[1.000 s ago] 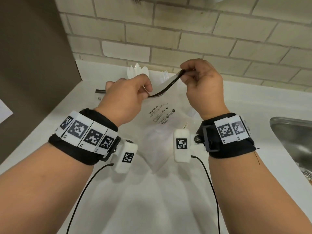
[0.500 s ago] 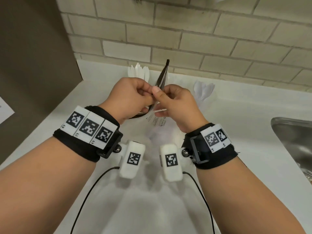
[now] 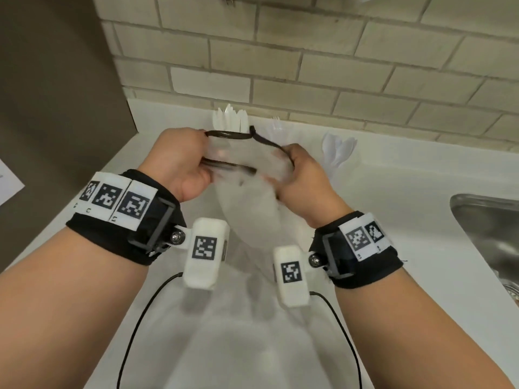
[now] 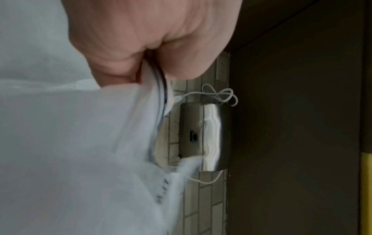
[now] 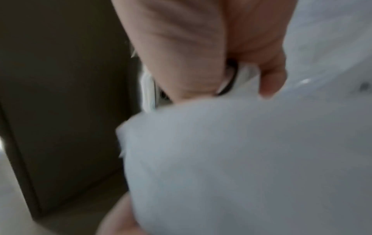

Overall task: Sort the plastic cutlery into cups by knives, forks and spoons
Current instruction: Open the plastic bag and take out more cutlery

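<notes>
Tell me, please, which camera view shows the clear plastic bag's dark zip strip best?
The head view: the dark zip strip runs in full between the left hand and right hand, pulled open. The left wrist view shows only a blurred stretch beside the fingers; the right wrist view shows just a short dark curve.

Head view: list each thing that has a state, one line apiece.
plastic bag: held up off the counter, mouth pulled open, blurred
black rim: spread between both hands
left hand: grips the rim
right hand: grips the rim
knives: standing upright
spoons: standing upright
</notes>
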Demonstrator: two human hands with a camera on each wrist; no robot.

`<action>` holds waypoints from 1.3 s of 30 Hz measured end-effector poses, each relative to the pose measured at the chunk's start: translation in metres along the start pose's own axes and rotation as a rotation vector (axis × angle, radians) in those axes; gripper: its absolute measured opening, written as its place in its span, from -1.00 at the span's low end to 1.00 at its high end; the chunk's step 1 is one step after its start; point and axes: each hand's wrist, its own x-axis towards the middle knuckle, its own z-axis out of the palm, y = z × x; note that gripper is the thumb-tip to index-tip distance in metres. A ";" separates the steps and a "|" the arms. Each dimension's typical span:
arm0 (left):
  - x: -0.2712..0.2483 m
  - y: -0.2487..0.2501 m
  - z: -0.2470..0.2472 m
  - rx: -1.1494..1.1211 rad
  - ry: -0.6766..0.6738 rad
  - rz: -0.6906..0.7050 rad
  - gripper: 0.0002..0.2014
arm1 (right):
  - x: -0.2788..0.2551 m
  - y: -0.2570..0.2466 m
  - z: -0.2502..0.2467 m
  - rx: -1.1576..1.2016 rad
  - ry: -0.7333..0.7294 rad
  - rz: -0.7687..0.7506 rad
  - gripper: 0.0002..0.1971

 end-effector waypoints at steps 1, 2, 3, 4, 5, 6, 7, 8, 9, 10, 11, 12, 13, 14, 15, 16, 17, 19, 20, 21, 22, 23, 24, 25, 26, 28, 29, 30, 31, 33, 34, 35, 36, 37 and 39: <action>0.002 0.001 -0.002 -0.057 0.027 -0.005 -0.77 | 0.001 0.006 0.000 -0.238 -0.029 -0.001 -0.67; 0.001 0.002 -0.003 -0.082 0.021 -0.009 -0.84 | 0.001 0.011 -0.001 -0.385 -0.048 0.042 -0.73; -0.001 0.002 -0.005 -0.084 -0.017 -0.015 -0.88 | 0.003 0.014 -0.002 -0.380 -0.047 0.139 -0.77; -0.004 0.001 -0.007 -0.022 -0.072 -0.013 -0.85 | 0.003 0.015 -0.003 -0.250 -0.038 0.253 -0.77; -0.007 -0.002 -0.009 0.154 -0.125 0.007 -0.74 | 0.003 0.013 -0.004 -0.025 -0.023 0.353 -0.72; -0.007 -0.006 -0.012 0.439 -0.167 0.044 -0.58 | 0.002 0.011 -0.004 0.220 -0.011 0.415 -0.62; -0.004 -0.013 -0.013 0.772 -0.178 0.077 -0.48 | 0.004 0.008 -0.003 0.441 -0.017 0.431 -0.53; 0.000 -0.021 -0.015 1.068 -0.176 0.079 -0.49 | 0.006 0.004 -0.002 0.640 -0.034 0.429 -0.49; 0.001 -0.027 -0.015 1.298 -0.190 0.067 -0.59 | 0.007 -0.001 0.000 0.781 -0.045 0.422 -0.48; 0.002 -0.033 -0.015 1.427 -0.196 0.070 -0.71 | 0.007 -0.006 0.002 0.864 -0.048 0.412 -0.50; 0.006 -0.037 -0.016 1.449 -0.185 0.062 -0.76 | 0.007 -0.010 0.005 0.872 -0.045 0.388 -0.55; 0.007 -0.039 -0.015 1.366 -0.152 0.038 -0.76 | 0.006 -0.011 0.006 0.817 -0.044 0.348 -0.60; 0.007 -0.038 -0.014 1.121 -0.106 -0.021 -0.77 | 0.004 -0.010 0.006 0.702 -0.060 0.287 -0.58; 0.007 -0.037 -0.014 0.800 -0.071 -0.088 -0.79 | 0.002 -0.008 0.005 0.535 -0.092 0.219 -0.50; 0.007 -0.033 -0.015 0.515 -0.067 -0.155 -0.79 | 0.000 -0.004 0.005 0.333 -0.129 0.165 -0.43; 0.009 -0.029 -0.017 0.286 -0.101 -0.214 -0.77 | -0.002 0.001 0.005 0.128 -0.153 0.133 -0.41; 0.009 -0.025 -0.019 0.123 -0.134 -0.256 -0.72 | -0.003 0.005 0.005 -0.049 -0.147 0.121 -0.43; 0.008 -0.022 -0.023 -0.041 -0.176 -0.290 -0.70 | -0.001 0.014 0.005 -0.239 -0.097 0.152 -0.48; 0.006 -0.022 -0.024 -0.070 -0.196 -0.304 -0.75 | 0.000 0.017 0.005 -0.277 -0.068 0.171 -0.50; 0.003 -0.024 -0.024 -0.067 -0.232 -0.326 -0.79 | 0.002 0.018 0.006 -0.243 -0.053 0.192 -0.51; 0.000 -0.028 -0.026 -0.012 -0.282 -0.340 -0.80 | 0.002 0.019 0.006 -0.093 -0.049 0.230 -0.52; -0.002 -0.034 -0.028 0.092 -0.344 -0.348 -0.75 | 0.003 0.016 0.007 0.156 -0.061 0.289 -0.53; -0.003 -0.042 -0.031 0.219 -0.396 -0.357 -0.68 | 0.003 0.011 0.008 0.420 -0.084 0.348 -0.53; -0.002 -0.049 -0.033 0.347 -0.384 -0.352 -0.61 | 0.003 0.006 0.009 0.642 -0.099 0.394 -0.49; 0.000 -0.054 -0.034 0.437 -0.306 -0.336 -0.60 | 0.003 0.001 0.010 0.767 -0.114 0.410 -0.46; 0.003 -0.058 -0.037 0.490 -0.119 -0.295 -0.75 | 0.003 -0.002 0.013 0.784 -0.172 0.315 -0.43; 0.006 -0.056 -0.037 0.448 -0.081 -0.287 -0.87 | 0.000 -0.002 0.013 0.744 -0.210 0.216 -0.38; 0.010 -0.054 -0.038 0.372 -0.057 -0.287 -0.88 | -0.004 -0.001 0.012 0.714 -0.262 0.104 -0.31; 0.013 -0.052 -0.039 0.287 -0.035 -0.298 -0.81 | -0.008 0.002 0.011 0.721 -0.326 0.007 -0.23; 0.017 -0.046 -0.040 0.167 0.011 -0.313 -0.74 | -0.014 0.006 0.011 0.587 -0.390 -0.114 -0.20; 0.017 -0.044 -0.039 0.126 0.000 -0.319 -0.73 | -0.015 0.007 0.010 0.395 -0.370 -0.135 -0.25; 0.016 -0.042 -0.038 0.081 -0.053 -0.333 -0.70 | -0.014 0.007 0.010 0.163 -0.351 -0.118 -0.29; 0.012 -0.041 -0.036 0.035 -0.124 -0.341 -0.69 | -0.013 0.008 0.012 -0.049 -0.338 -0.083 -0.32; 0.009 -0.041 -0.035 -0.016 -0.207 -0.328 -0.67 | -0.012 0.009 0.014 -0.214 -0.338 -0.050 -0.33; 0.002 -0.042 -0.035 -0.118 -0.372 -0.205 -0.54 | -0.010 0.016 0.021 -0.427 -0.367 0.027 -0.14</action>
